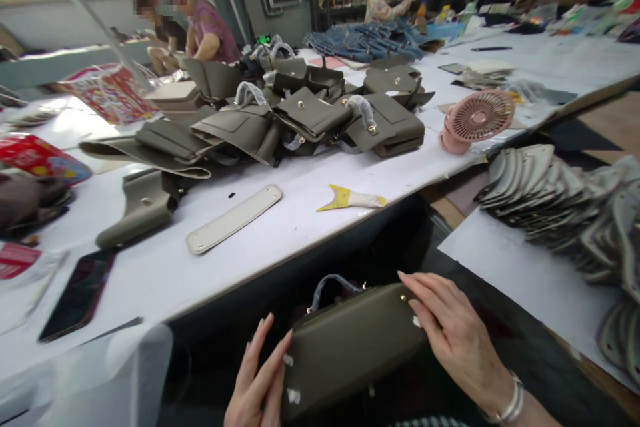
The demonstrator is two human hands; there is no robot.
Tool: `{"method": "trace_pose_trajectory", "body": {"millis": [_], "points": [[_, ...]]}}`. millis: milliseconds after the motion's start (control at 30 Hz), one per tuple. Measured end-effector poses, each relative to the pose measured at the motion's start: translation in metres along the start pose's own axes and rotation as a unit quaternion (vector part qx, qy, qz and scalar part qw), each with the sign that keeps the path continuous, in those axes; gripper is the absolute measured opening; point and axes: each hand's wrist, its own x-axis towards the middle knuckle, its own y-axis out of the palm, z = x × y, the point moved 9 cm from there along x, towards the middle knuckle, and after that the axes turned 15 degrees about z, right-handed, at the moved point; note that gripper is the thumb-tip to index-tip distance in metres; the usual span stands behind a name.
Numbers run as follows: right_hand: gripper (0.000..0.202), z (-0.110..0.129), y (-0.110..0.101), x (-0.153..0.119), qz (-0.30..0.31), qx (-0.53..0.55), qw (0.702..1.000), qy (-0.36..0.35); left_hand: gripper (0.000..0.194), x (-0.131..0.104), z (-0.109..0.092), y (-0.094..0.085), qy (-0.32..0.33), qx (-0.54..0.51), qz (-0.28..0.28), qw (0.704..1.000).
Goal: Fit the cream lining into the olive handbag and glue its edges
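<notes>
An olive-green handbag (350,347) is held low in front of me between both hands, below the table's front edge. Its plastic-wrapped handle (333,282) points away from me, and small white pieces show near its ends. My left hand (260,373) presses on the bag's left end, fingers pointing up along it. On the other end, my right hand (453,337) grips the corner near a small gold stud, its thumb hidden. A pale strap-shaped piece (235,219) with studs at its ends and a yellow fork-ended tool (350,199) lie on the table beyond.
Several olive bags (310,110) are piled across the white table (280,260). A pink fan (475,119) stands to their right, and a phone (80,293) lies at left. Stacked grey pieces (545,193) cover the right-hand surface. People work in the background.
</notes>
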Motion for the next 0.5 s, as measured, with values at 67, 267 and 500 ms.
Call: {"method": "trace_pose_trajectory", "body": {"millis": [67,267,500], "points": [[0.043,0.039,0.005,-0.004,0.006,-0.111,0.991,-0.072,0.048,0.0,-0.02,-0.004,0.056,0.102,0.009,0.993],[0.057,0.096,0.054,-0.025,0.087,-0.251,0.943,-0.201,0.05,-0.002,-0.075,0.018,0.183,0.324,0.06,0.926],[0.044,0.034,0.02,-0.036,-0.016,-0.236,0.939,-0.248,0.026,-0.024,-0.058,0.004,0.213,0.315,-0.028,0.924]]}}
